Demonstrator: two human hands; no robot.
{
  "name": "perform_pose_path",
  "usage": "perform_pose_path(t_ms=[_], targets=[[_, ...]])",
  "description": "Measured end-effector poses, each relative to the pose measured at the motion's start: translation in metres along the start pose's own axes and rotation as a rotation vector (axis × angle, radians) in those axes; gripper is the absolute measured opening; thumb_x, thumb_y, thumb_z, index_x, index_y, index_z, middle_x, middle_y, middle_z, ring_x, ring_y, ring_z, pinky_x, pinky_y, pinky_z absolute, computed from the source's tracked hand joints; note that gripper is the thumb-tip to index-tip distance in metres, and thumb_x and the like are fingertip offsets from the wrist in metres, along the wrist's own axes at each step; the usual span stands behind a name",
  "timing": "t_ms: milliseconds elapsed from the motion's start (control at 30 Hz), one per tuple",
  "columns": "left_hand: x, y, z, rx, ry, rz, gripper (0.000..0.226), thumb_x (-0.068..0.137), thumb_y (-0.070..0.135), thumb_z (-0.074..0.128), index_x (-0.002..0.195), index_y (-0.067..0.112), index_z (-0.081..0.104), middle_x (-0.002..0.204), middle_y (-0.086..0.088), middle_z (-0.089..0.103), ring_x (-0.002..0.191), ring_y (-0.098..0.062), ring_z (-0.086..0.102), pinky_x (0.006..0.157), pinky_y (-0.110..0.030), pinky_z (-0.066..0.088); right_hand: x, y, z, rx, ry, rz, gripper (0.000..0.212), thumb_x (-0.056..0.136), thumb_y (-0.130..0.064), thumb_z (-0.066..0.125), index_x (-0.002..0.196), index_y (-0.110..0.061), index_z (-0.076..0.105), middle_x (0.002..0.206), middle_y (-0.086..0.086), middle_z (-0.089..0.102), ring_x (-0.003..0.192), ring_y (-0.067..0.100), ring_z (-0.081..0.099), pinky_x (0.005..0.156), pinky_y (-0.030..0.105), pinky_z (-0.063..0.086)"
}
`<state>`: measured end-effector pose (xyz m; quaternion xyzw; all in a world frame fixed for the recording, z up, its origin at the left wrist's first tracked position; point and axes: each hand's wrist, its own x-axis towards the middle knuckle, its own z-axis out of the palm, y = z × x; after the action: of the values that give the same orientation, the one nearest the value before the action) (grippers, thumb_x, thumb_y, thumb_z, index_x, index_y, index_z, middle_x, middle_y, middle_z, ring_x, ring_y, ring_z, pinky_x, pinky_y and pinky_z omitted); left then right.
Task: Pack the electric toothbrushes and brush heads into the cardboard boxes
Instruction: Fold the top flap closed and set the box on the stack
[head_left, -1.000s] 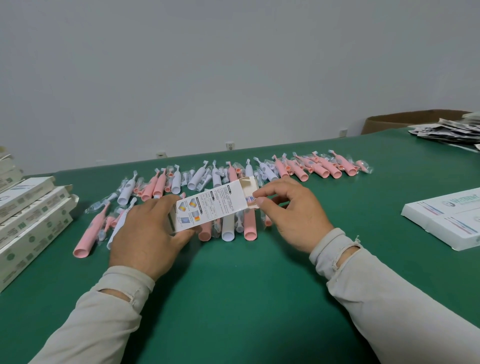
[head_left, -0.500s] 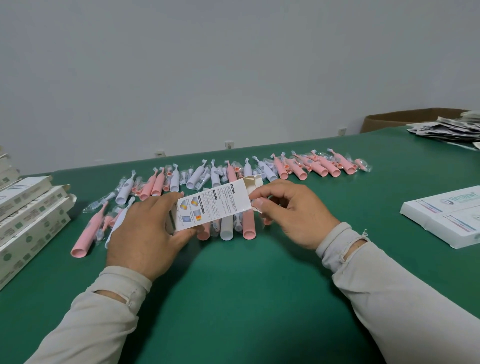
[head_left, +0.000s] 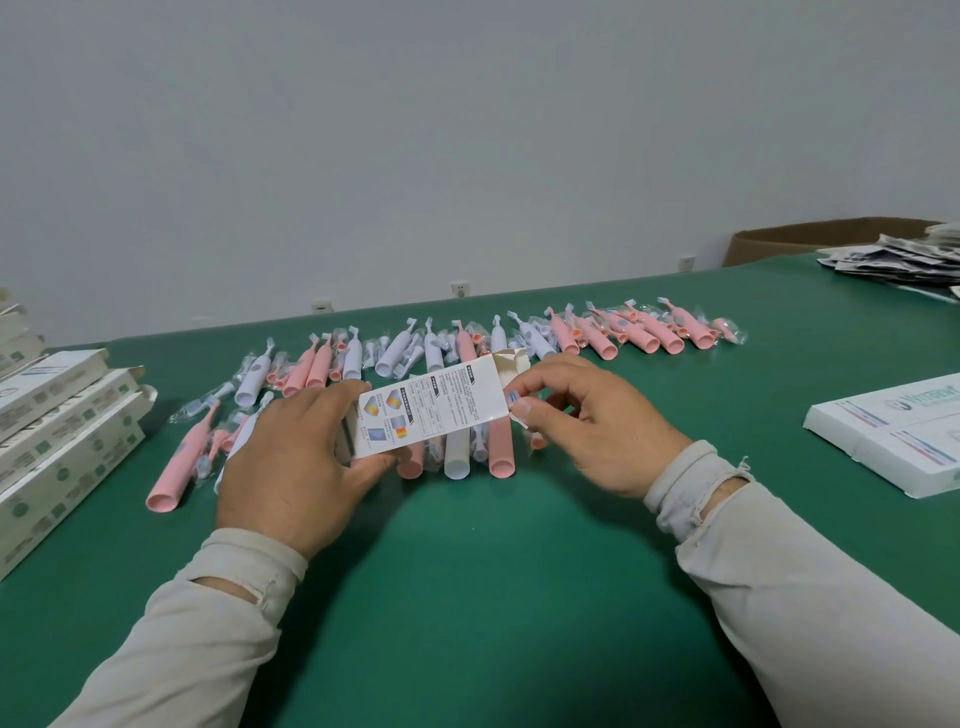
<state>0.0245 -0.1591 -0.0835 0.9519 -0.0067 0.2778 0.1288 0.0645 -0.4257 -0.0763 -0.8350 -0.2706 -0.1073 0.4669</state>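
While our left hand (head_left: 291, 462) is still gripping the cardboard box (head_left: 431, 410), our right hand (head_left: 582, 421) is now pinching its 3 o'clock end flap (head_left: 511, 366), still unclosed; little has shifted.

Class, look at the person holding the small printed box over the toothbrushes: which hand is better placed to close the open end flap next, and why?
The right hand. Its fingertips already pinch the box at the open flap end, while the left hand grips the other end, steadying it. Moving the left hand would likely loosen the box.
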Motion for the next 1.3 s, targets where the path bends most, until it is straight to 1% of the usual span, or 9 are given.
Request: perform_pose_path(t_ms=[100, 267, 433, 600, 800, 967, 1067, 1167, 1300], targets=[[-0.001, 0.001, -0.001, -0.024, 0.014, 0.021, 0.062, 0.076, 0.052, 0.073, 0.132, 0.033, 0.055, 0.119, 0.006, 0.064, 0.108, -0.021, 0.054, 0.082, -0.041, 0.047, 0.0, -0.001, -0.002, 0.05, -0.022, 0.015, 0.012, 0.096, -0.025, 0.064, 0.102, -0.03, 0.073, 0.101, -0.011, 0.055, 0.085, 0.011, 0.06, 0.09, 0.036, 0.052], [-0.002, 0.005, 0.002, -0.016, -0.027, 0.047, 0.063, 0.076, 0.055, 0.072, 0.133, 0.035, 0.052, 0.123, 0.008, 0.062, 0.11, -0.02, 0.053, 0.084, -0.042, 0.05, 0.0, -0.004, 0.002, -0.067, -0.008, -0.026, 0.023, 0.098, -0.017, 0.059, 0.107, -0.031, 0.075, 0.084, -0.007, 0.046, 0.075, -0.003, 0.048, 0.07, 0.009, 0.035], [-0.001, 0.004, 0.001, -0.022, -0.032, 0.033, 0.062, 0.075, 0.059, 0.066, 0.131, 0.036, 0.052, 0.117, 0.009, 0.062, 0.103, -0.018, 0.054, 0.08, -0.039, 0.05, 0.001, -0.004, 0.005, 0.218, 0.065, 0.081, 0.027, 0.099, -0.008, 0.055, 0.103, -0.028, 0.072, 0.105, -0.001, 0.067, 0.08, 0.022, 0.067, 0.074, 0.044, 0.057], [0.001, -0.001, 0.004, -0.056, -0.051, -0.001, 0.056, 0.079, 0.045, 0.073, 0.13, 0.035, 0.053, 0.114, 0.009, 0.061, 0.099, -0.017, 0.053, 0.079, -0.039, 0.05, 0.002, -0.006, 0.01, 0.559, 0.134, 0.151, 0.029, 0.1, 0.001, 0.051, 0.111, -0.024, 0.062, 0.096, 0.012, 0.075, 0.073, 0.027, 0.073, 0.066, 0.044, 0.051], [0.0, -0.004, 0.008, -0.173, -0.056, 0.012, 0.054, 0.077, 0.035, 0.077, 0.126, 0.036, 0.055, 0.107, 0.014, 0.058, 0.095, -0.013, 0.051, 0.077, -0.035, 0.045, 0.002, -0.002, 0.006, 0.88, -0.033, 0.202, 0.036, 0.098, 0.004, 0.053, 0.123, -0.02, 0.061, 0.108, 0.015, 0.074, 0.08, 0.023, 0.071, 0.066, 0.026, 0.059], [0.0, -0.004, 0.01, -0.206, -0.042, 0.007, 0.05, 0.075, 0.036, 0.076, 0.121, 0.039, 0.056, 0.102, 0.015, 0.061, 0.089, -0.013, 0.052, 0.071, -0.036, 0.045, 0.005, 0.0, -0.004, 0.706, -0.07, 0.229, 0.039, 0.098, -0.008, 0.059, 0.13, -0.031, 0.058, 0.104, -0.005, 0.073, 0.082, 0.022, 0.072, 0.07, 0.033, 0.06], [0.003, -0.007, 0.008, -0.156, -0.019, -0.044, 0.05, 0.076, 0.039, 0.078, 0.12, 0.039, 0.055, 0.103, 0.012, 0.061, 0.093, -0.017, 0.054, 0.075, -0.042, 0.051, 0.007, 0.009, -0.039, 0.332, 0.352, 0.279, 0.034, 0.094, -0.017, 0.067, 0.125, -0.03, 0.062, 0.097, -0.004, 0.073, 0.07, 0.012, 0.07, 0.058, 0.023, 0.054], [0.005, -0.008, 0.007, -0.1, 0.006, -0.081, 0.049, 0.077, 0.04, 0.078, 0.12, 0.038, 0.056, 0.107, 0.009, 0.063, 0.099, -0.02, 0.054, 0.079, -0.046, 0.052, 0.0, 0.023, -0.076, -0.186, 0.68, 0.367, 0.011, 0.092, -0.019, 0.064, 0.083, -0.026, 0.066, 0.085, -0.008, 0.067, 0.071, 0.008, 0.06, 0.073, 0.027, 0.048], [0.003, -0.006, 0.007, -0.073, -0.011, -0.093, 0.051, 0.078, 0.043, 0.076, 0.123, 0.037, 0.055, 0.109, 0.008, 0.061, 0.1, -0.021, 0.053, 0.079, -0.047, 0.052, -0.01, 0.026, -0.073, -0.413, 0.092, 0.591, 0.025, 0.09, -0.033, 0.068, 0.077, -0.013, 0.063, 0.079, -0.002, 0.067, 0.082, 0.021, 0.064, 0.077, 0.032, 0.05]])
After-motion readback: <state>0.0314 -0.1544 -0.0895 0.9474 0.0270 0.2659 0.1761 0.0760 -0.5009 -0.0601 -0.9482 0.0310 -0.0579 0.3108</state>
